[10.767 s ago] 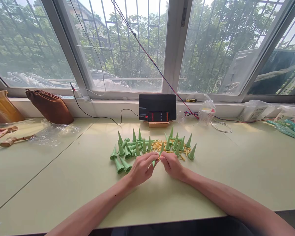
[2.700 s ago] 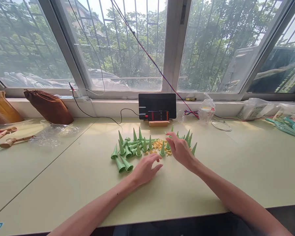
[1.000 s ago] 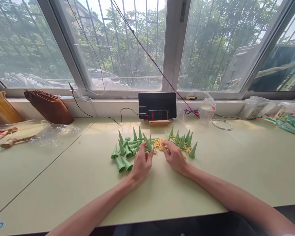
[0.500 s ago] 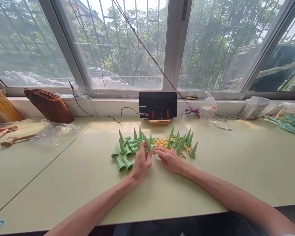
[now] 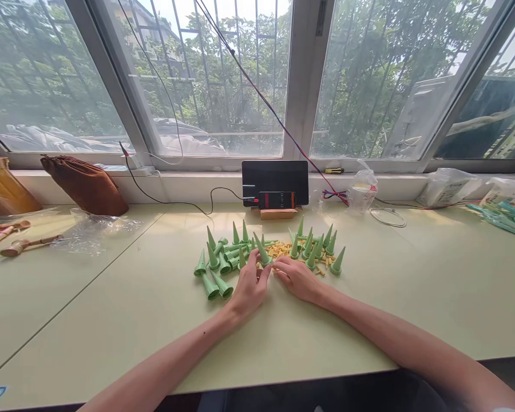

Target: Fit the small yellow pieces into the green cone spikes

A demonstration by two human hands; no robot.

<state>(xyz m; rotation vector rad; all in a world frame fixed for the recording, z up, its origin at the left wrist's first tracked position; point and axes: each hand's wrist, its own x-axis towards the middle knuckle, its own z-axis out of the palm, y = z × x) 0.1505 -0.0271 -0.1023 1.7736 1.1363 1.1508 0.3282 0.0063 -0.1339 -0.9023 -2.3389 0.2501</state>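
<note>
A green plastic cone spike (image 5: 262, 252) stands point up, tilted a little to the left, in my left hand (image 5: 251, 286), whose fingers and thumb close about its flanged base. My right hand (image 5: 298, 278) is at the right of that base with fingertips pinched together; what they hold, if anything, is hidden. Several more green cones (image 5: 337, 263) stand upright to the right. Behind the hands lies a heap of small yellow pegs (image 5: 278, 249). On the left, green cones (image 5: 210, 286) lie on their sides, open ends forward, and others stand.
A phone (image 5: 277, 200) leans against a black tablet (image 5: 274, 171) at the back of the table (image 5: 326, 343). Far left are a brown pouch (image 5: 86, 186), wooden toys (image 5: 19, 246) and clear plastic wrap (image 5: 90, 232). Bags (image 5: 506, 209) lie far right; a cable (image 5: 175, 202) crosses the back.
My left hand has shifted slightly right with the cone spike, closer to my right hand. The right hand has moved a little to the right, its fingers more curled.
</note>
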